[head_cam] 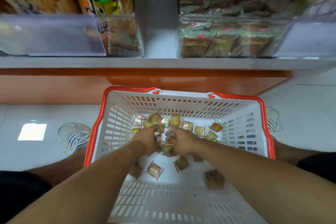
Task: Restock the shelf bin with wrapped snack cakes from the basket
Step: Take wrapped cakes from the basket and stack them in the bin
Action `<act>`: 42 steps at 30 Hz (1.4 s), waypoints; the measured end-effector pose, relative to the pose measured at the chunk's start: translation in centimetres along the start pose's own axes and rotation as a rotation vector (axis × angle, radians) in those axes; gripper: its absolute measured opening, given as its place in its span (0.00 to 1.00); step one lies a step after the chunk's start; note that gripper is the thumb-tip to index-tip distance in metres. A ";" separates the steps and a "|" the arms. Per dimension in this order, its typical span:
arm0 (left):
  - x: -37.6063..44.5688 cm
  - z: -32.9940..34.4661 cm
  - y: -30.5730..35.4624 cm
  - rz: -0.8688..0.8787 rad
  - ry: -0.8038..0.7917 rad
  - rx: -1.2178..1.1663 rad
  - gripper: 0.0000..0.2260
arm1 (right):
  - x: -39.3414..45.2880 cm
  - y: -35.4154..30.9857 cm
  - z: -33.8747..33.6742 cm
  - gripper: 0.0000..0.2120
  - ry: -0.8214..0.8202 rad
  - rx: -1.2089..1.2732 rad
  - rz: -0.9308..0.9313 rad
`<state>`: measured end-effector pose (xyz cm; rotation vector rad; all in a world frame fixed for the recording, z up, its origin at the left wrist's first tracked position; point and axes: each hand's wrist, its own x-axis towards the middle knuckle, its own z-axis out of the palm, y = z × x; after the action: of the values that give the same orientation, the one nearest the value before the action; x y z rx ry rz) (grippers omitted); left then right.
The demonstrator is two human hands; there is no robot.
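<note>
Store floor with white basket (116, 132) below the shelf bin (229, 42): both arms reach down into it, left hand (148, 139) and right hand (182, 142) curled side by side, gathering wrapped snack cakes (168, 148) between them; more cakes lie loose around both hands.

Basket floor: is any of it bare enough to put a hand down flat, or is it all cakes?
The basket floor is crowded along its far wall with snack cakes, where the left hand and right hand gather them. Bare white floor shows on the near side, between one loose cake and another blurred cake.
</note>
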<state>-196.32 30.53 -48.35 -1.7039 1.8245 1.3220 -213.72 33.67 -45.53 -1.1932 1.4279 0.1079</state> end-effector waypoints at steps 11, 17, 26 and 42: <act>-13.5 -17.3 13.3 0.307 -0.528 -0.578 0.19 | -20.1 -13.7 -15.0 0.25 0.030 -0.104 -0.236; -22.4 -22.1 17.4 0.444 -0.304 -0.761 0.05 | -27.5 -15.9 -17.7 0.24 0.174 0.287 -0.506; -22.8 -21.8 17.9 0.258 -0.361 -1.350 0.19 | -26.0 -14.3 -17.3 0.28 0.804 -0.247 -1.012; -21.6 -21.5 16.8 0.364 -0.452 -1.239 0.15 | -25.7 -13.2 -17.5 0.30 0.732 -0.411 -1.120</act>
<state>-198.81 24.76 -14.13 -1.2238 1.0443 3.0738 -222.75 30.62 -13.11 -2.3748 1.1270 -0.9305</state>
